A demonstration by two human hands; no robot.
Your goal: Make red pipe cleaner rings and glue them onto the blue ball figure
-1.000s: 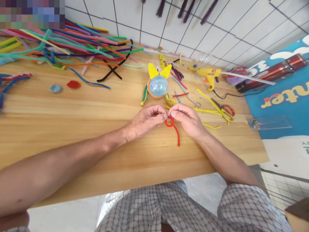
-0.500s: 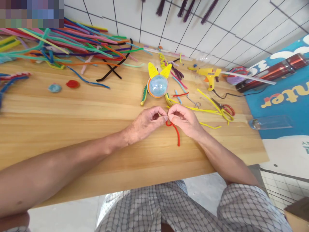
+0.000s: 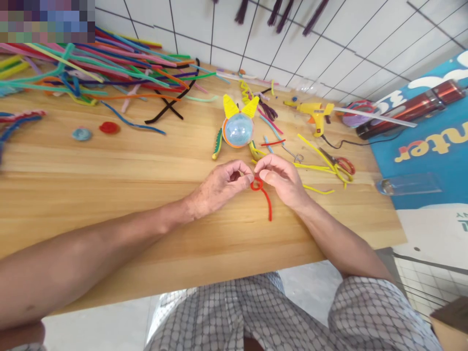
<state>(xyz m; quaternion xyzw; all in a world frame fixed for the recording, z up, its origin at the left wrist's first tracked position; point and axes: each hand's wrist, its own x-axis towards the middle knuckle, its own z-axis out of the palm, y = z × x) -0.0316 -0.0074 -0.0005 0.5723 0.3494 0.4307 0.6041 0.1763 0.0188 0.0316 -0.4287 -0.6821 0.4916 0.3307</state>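
Observation:
A red pipe cleaner point(image 3: 269, 207) is bent into a small ring at its upper end, and its tail hangs down to the right over the table. My left hand point(image 3: 228, 185) pinches the ring's left edge between thumb and forefinger. Close by on the ring's other side, my right hand point(image 3: 281, 178) has its thumb and forefinger slightly apart, with no grip visible. Just beyond both hands stands a craft figure point(image 3: 238, 130) with a clear, bluish dome, yellow ears and green-and-yellow limbs.
Many coloured pipe cleaners point(image 3: 120, 68) are heaped at the back left. Coiled blue point(image 3: 81, 134) and red point(image 3: 109, 127) discs lie nearer. To the right are a yellow glue gun point(image 3: 317, 116), scissors point(image 3: 345, 165), yellow pipe cleaners point(image 3: 318, 168) and a dark red flask point(image 3: 413, 109).
My right thumb and forefinger have parted and drawn back a little from the red pipe cleaner, so its ring shows more fully. My left hand keeps its pinch.

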